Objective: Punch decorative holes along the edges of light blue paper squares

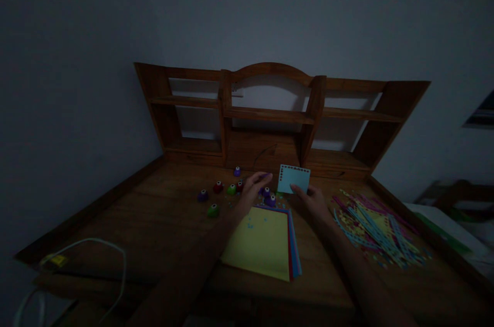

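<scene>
My right hand (313, 199) holds a light blue card (294, 179) upright by its lower edge; small holes run along the card's top and left edges. My left hand (254, 185) reaches among several small round paper punches, its fingers curled over a purple punch (266, 191). Other punches lie close by: a green punch (213, 210), a red punch (218, 186) and another purple punch (203, 195). A stack of coloured paper (262, 240) with a yellow sheet on top lies on the wooden desk (162, 214) just below both hands.
A heap of punched coloured paper strips (376, 232) covers the desk's right side. A wooden shelf unit (270, 116) stands at the back against the wall. A white cable (96, 257) loops at the near left corner. The room is dim.
</scene>
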Motion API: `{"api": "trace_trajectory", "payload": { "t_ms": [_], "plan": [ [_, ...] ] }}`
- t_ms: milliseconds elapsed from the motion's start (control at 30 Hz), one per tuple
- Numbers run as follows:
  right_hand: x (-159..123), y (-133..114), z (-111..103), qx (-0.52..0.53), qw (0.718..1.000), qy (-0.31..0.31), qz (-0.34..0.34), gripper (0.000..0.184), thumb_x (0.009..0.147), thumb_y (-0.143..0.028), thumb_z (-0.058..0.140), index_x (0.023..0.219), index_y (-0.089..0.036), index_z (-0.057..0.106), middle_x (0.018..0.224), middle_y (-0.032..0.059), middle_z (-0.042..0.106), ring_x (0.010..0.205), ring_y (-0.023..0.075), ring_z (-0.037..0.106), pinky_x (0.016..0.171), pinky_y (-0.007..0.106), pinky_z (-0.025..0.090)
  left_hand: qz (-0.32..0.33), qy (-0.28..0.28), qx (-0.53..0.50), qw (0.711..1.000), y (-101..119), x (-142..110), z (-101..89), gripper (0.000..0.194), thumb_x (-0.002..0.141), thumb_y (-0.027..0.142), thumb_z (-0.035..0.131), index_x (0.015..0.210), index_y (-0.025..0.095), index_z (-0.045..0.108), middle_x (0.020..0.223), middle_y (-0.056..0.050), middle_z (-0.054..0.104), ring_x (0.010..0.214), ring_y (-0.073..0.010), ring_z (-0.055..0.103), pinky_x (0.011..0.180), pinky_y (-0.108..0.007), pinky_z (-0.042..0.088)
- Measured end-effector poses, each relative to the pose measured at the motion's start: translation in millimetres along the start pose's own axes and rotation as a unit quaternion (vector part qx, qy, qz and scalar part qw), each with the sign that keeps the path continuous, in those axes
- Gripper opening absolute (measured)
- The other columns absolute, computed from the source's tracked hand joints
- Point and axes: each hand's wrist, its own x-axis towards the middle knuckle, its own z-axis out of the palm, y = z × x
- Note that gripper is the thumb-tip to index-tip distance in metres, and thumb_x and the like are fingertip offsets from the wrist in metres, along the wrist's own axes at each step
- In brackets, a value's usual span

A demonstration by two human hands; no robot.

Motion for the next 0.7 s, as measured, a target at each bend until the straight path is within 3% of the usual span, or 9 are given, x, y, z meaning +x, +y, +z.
{"api": "trace_trajectory", "payload": {
  "t_ms": [100,267,433,533,700],
  "plan": [
    [0.2,-1.3,-0.7,-0.013,1.000,0.009,0.000,0.048,0.071,-0.055,0.069,0.094,-0.014,0.073,0.094,0.0103,0.073,0.087,0.0305,0.068,0.077,0.039,0.052,-0.050,0.028,-0.100,0.993,3.7,2.9,-1.5,0.037,0.072,0.050,0.070,0.083,0.015,0.066,0.085,-0.005,0.068,0.080,-0.0167,0.063,0.076,-0.027,0.047],
    [0.8,1.0,-1.7,-0.004,1.000,-0.005,-0.004,0.044,0.074,-0.052,0.069,0.095,-0.014,0.073,0.098,0.0103,0.073,0.091,0.0305,0.067,0.081,0.040,0.051,-0.140,0.001,-0.248,0.959,8.4,6.3,-5.8,0.045,0.078,0.061,0.058,0.076,0.015,0.059,0.066,-0.003,0.061,0.056,-0.0123,0.058,0.052,-0.023,0.044],
    [1.2,4.9,-0.1,0.011,1.000,-0.001,0.009,0.045,0.074,-0.052,0.069,0.095,-0.012,0.072,0.096,0.0107,0.073,0.087,0.0298,0.068,0.078,0.040,0.052,-0.183,0.016,-0.288,0.940,12.6,5.1,-8.4,0.044,0.083,0.059,0.051,0.075,0.016,0.055,0.070,-0.005,0.063,0.054,-0.0107,0.056,0.043,-0.020,0.038],
    [0.4,4.6,0.8,0.007,1.000,-0.003,0.008,0.047,0.074,-0.053,0.068,0.096,-0.012,0.072,0.097,0.0103,0.073,0.087,0.0291,0.068,0.078,0.039,0.053,-0.189,0.022,-0.297,0.936,14.3,4.2,-9.2,0.043,0.085,0.056,0.048,0.074,0.015,0.055,0.063,-0.003,0.059,0.045,-0.0078,0.049,0.036,-0.018,0.029],
    [0.0,1.3,-0.7,-0.009,1.000,-0.003,0.005,0.046,0.074,-0.054,0.068,0.094,-0.013,0.073,0.095,0.0102,0.073,0.086,0.0293,0.068,0.078,0.039,0.052,-0.216,-0.024,-0.265,0.939,15.2,3.5,-11.1,0.050,0.085,0.063,0.042,0.074,0.016,0.056,0.047,0.001,0.050,0.030,-0.0051,0.032,0.030,-0.018,0.018]
  ]
}}
